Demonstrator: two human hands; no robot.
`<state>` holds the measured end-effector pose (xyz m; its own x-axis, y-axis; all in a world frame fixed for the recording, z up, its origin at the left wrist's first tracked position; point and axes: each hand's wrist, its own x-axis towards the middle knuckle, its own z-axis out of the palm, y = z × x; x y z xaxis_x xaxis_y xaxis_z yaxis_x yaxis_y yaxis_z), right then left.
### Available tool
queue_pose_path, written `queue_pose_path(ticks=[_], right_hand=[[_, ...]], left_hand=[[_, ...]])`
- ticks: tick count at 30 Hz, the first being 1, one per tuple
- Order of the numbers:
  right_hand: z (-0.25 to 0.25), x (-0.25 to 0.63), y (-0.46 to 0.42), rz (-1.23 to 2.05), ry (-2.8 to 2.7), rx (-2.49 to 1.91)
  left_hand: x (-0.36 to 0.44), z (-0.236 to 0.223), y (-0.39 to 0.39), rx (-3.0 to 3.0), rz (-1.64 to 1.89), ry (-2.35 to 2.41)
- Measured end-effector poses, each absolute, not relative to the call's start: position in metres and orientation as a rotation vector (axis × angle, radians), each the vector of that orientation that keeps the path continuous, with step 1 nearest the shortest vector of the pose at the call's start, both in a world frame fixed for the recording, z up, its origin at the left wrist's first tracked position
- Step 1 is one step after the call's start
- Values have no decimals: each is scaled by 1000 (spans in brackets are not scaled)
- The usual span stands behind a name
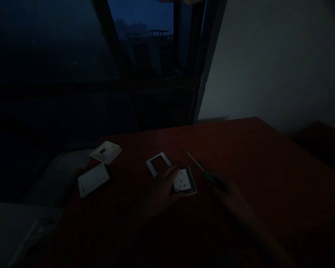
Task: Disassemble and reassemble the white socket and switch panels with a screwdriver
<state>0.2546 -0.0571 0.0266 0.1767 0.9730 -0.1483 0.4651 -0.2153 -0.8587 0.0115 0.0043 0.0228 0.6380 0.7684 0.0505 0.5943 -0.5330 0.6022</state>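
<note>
My left hand (163, 190) grips a wall socket (183, 180) by its left side, thumb and fingers at its edges. The socket has a white face with several slots and a dark border, and it rests on or just above the table. In my right hand (229, 195) is a screwdriver (209, 176) with a green handle, its fingers closed round it. The thin shaft points up and left, away from the socket. Just behind my left hand lies a white rectangular frame (149, 163), partly covered by that hand.
The reddish-brown table (240, 149) reaches toward a dark window (145, 48) and a pale wall (268, 59). At its left side lie a white box-like piece (111, 152) with a square opening and a pale flat rectangular object (93, 180). The room is very dim.
</note>
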Motion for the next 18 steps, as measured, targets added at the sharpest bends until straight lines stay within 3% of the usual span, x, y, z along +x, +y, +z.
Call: queue_pose_path(ticks=[5,18], right_hand=[[37,253,-61,992,-1417,-1767],[8,251,-65,905,-1376,-1746]], left_hand=[[12,26,4,2330,411,1062],[13,27,3,2462,357,1104]])
